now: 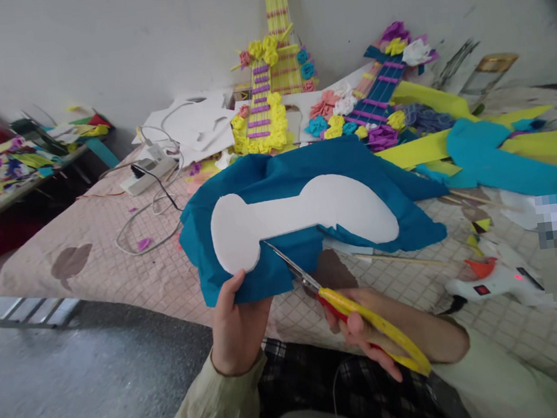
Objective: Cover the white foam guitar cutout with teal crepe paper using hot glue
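Observation:
A white cut-out shape (279, 217) with two rounded ends lies on a piece of blue fabric (274, 171). My left hand (240, 327) pinches the fabric and the cut-out at their lower left, thumb on top and fingers underneath. Yellow-and-red scissors (371, 316) are in my right hand (368, 333), its fingers around the handles. Their blades rest at the fabric beside the narrow middle of the cut-out, pointing up and left. A cut edge in the fabric runs below the cut-out, right of the blades.
A glue gun (498, 281) lies on the patterned tablecloth (145, 278) at the right. A power strip (148, 175) with cables sits at the back left. Decorated guitar-like crafts (260, 114) lean at the wall. Blue and yellow strips (482, 145) lie at the right.

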`<control>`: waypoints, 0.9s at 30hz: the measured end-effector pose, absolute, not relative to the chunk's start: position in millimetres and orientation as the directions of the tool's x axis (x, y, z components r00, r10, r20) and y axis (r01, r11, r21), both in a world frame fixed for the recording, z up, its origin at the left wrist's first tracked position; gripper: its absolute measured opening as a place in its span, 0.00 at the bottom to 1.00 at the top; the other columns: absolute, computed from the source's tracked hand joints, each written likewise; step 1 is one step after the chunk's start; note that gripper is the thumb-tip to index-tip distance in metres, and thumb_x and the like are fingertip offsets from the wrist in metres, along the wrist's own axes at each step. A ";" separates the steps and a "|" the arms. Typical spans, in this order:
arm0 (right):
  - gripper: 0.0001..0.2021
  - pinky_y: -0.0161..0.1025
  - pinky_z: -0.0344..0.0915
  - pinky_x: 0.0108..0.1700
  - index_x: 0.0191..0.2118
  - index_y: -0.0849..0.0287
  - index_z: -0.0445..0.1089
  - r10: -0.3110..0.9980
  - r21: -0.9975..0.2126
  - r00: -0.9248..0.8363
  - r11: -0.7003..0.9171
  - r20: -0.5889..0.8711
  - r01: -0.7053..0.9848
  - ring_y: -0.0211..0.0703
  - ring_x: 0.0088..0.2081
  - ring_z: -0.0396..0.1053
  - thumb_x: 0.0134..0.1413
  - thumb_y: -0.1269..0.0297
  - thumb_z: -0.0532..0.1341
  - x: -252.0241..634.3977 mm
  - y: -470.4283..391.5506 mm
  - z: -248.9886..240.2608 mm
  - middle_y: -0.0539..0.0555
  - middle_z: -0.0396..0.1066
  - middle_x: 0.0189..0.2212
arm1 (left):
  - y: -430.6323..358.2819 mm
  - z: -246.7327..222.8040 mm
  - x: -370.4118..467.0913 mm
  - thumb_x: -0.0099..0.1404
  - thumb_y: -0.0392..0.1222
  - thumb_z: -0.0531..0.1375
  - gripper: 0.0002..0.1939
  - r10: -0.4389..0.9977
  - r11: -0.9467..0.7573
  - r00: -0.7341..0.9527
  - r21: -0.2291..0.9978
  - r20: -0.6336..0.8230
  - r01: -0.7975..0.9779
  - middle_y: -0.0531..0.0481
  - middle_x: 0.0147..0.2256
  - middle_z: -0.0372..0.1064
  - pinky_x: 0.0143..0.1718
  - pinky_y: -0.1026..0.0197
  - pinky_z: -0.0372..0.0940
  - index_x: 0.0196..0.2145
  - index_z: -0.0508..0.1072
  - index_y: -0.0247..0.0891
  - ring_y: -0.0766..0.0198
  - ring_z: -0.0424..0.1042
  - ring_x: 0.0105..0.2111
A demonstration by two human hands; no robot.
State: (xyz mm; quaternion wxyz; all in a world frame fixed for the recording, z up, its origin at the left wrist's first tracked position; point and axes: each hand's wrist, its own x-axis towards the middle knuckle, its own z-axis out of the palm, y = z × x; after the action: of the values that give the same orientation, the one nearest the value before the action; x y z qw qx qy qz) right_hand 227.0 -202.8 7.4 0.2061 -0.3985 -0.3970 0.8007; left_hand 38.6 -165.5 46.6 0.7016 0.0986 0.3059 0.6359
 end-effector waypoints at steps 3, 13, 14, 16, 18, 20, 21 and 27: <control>0.18 0.28 0.59 0.09 0.34 0.58 0.55 0.593 -0.788 -0.650 -0.616 -0.476 0.015 0.32 0.10 0.59 0.46 0.50 0.59 229.3 -198.9 8.1 0.39 0.57 0.13 | -166.8 46.0 38.4 0.60 0.32 0.51 0.25 0.952 0.175 0.005 0.529 -0.307 -0.830 0.53 0.50 0.67 0.50 0.50 0.62 0.54 0.61 0.49 0.53 0.59 0.54; 0.13 0.36 0.67 0.12 0.31 0.58 0.56 0.408 -0.569 -0.754 -0.820 -0.514 -0.057 0.37 0.11 0.63 0.39 0.60 0.60 232.4 -185.6 1.2 0.40 0.59 0.12 | -167.3 45.0 36.8 0.60 0.33 0.52 0.25 0.956 0.180 0.016 0.544 -0.292 -0.820 0.53 0.51 0.65 0.50 0.50 0.62 0.54 0.61 0.50 0.53 0.58 0.55; 0.13 0.37 0.67 0.12 0.31 0.58 0.57 0.404 -0.561 -0.749 -0.826 -0.525 -0.052 0.37 0.11 0.63 0.39 0.61 0.60 232.7 -185.5 3.0 0.40 0.59 0.12 | -167.1 44.6 36.7 0.60 0.33 0.52 0.25 0.954 0.183 0.015 0.544 -0.298 -0.819 0.53 0.51 0.65 0.51 0.49 0.61 0.54 0.61 0.50 0.53 0.58 0.55; 0.12 0.35 0.67 0.12 0.32 0.58 0.57 0.426 -0.569 -0.711 -0.821 -0.560 -0.044 0.36 0.10 0.63 0.39 0.62 0.59 233.3 -186.1 7.7 0.40 0.59 0.13 | -166.8 44.2 36.6 0.60 0.33 0.52 0.25 0.950 0.186 0.008 0.546 -0.312 -0.817 0.53 0.51 0.65 0.52 0.48 0.60 0.54 0.61 0.50 0.52 0.58 0.55; 0.12 0.34 0.66 0.12 0.32 0.59 0.58 0.455 -0.583 -0.675 -0.811 -0.581 -0.044 0.34 0.09 0.61 0.39 0.64 0.59 233.7 -187.5 12.7 0.39 0.58 0.13 | -166.7 44.6 36.9 0.60 0.33 0.53 0.25 0.950 0.184 0.006 0.546 -0.311 -0.817 0.53 0.51 0.65 0.52 0.46 0.59 0.54 0.61 0.50 0.52 0.58 0.55; 0.11 0.34 0.65 0.11 0.31 0.59 0.58 0.452 -0.575 -0.673 -0.817 -0.585 -0.049 0.34 0.09 0.61 0.38 0.64 0.58 233.9 -188.6 16.9 0.40 0.58 0.13 | -166.8 45.4 37.3 0.60 0.33 0.53 0.25 0.953 0.181 0.009 0.548 -0.302 -0.817 0.52 0.51 0.65 0.53 0.46 0.58 0.54 0.61 0.49 0.52 0.58 0.55; 0.10 0.33 0.65 0.11 0.31 0.59 0.59 0.452 -0.570 -0.675 -0.820 -0.583 -0.057 0.35 0.10 0.62 0.38 0.64 0.57 234.1 -188.7 18.7 0.40 0.58 0.13 | -166.9 45.8 37.4 0.60 0.33 0.53 0.25 0.954 0.184 0.013 0.549 -0.300 -0.815 0.52 0.51 0.65 0.53 0.46 0.58 0.54 0.61 0.49 0.52 0.58 0.55; 0.06 0.33 0.66 0.12 0.28 0.59 0.58 0.342 -0.491 -0.679 -0.870 -0.649 0.032 0.35 0.10 0.61 0.47 0.62 0.49 237.1 -185.4 25.4 0.45 0.60 0.12 | -167.9 43.8 34.8 0.60 0.33 0.52 0.25 0.953 0.191 0.012 0.568 -0.303 -0.801 0.52 0.50 0.67 0.52 0.48 0.59 0.54 0.60 0.49 0.52 0.61 0.53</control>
State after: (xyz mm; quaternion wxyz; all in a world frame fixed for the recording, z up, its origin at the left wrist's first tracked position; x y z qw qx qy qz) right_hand 237.1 -185.4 25.4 0.0876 -0.3907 -0.2389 0.8846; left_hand 34.8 -167.9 43.8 0.7014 0.1182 0.3213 0.6251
